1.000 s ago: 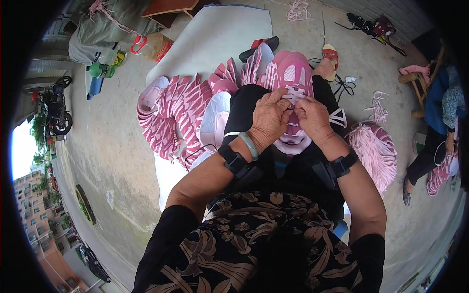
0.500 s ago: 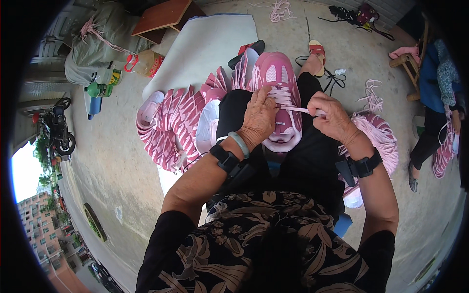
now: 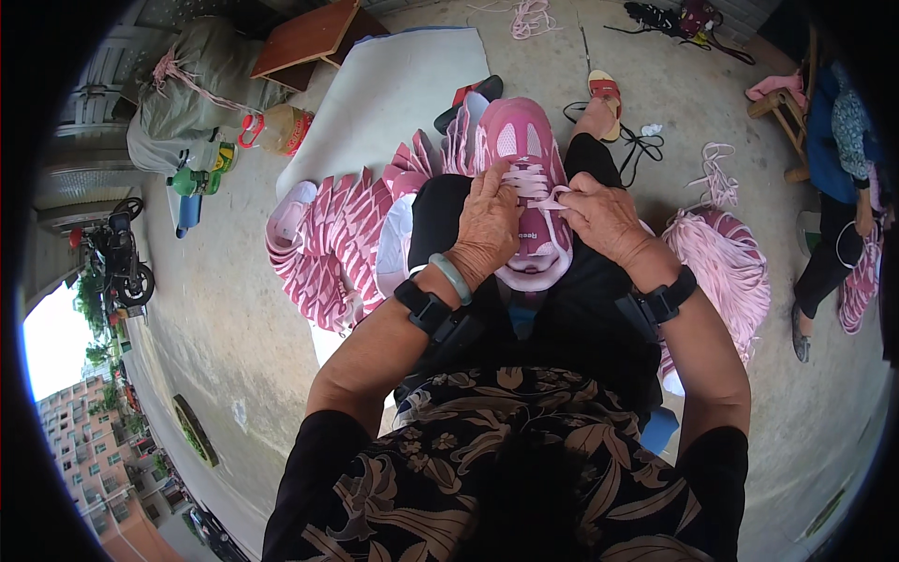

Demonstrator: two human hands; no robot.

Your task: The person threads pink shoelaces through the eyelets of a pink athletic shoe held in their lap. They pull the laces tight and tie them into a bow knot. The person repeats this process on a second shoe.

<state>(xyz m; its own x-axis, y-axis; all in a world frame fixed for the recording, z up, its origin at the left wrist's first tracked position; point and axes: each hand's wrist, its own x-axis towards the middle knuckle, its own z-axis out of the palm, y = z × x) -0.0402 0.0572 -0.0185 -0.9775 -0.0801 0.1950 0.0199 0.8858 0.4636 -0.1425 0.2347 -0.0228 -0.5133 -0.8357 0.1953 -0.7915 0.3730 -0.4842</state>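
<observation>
A pink shoe upper (image 3: 522, 131) rests on my lap between my dark-trousered knees, toe pointing away. A pale pink shoelace (image 3: 532, 180) crosses its front in several rows. My left hand (image 3: 489, 215) grips the upper's left side, its fingertips up by the laced rows; what lies under the fingers is partly hidden. At the right edge of the lacing, my right hand (image 3: 604, 217) pinches the lace close to the eyelets. Left of my knee, many more pink shoe uppers (image 3: 328, 239) stand fanned in a curved row.
A thick bundle of pink laces (image 3: 716, 267) lies right of my leg, over more pink pieces. A white sheet (image 3: 393, 94) covers floor ahead, near an oil jug (image 3: 279, 129) and a wooden box (image 3: 309, 37). Far right sits another person (image 3: 843, 169) with pink pieces.
My right hand has moved left, in to the upper's edge; the lace stretch that was pulled out to the right is now short. My left hand has shifted slightly left.
</observation>
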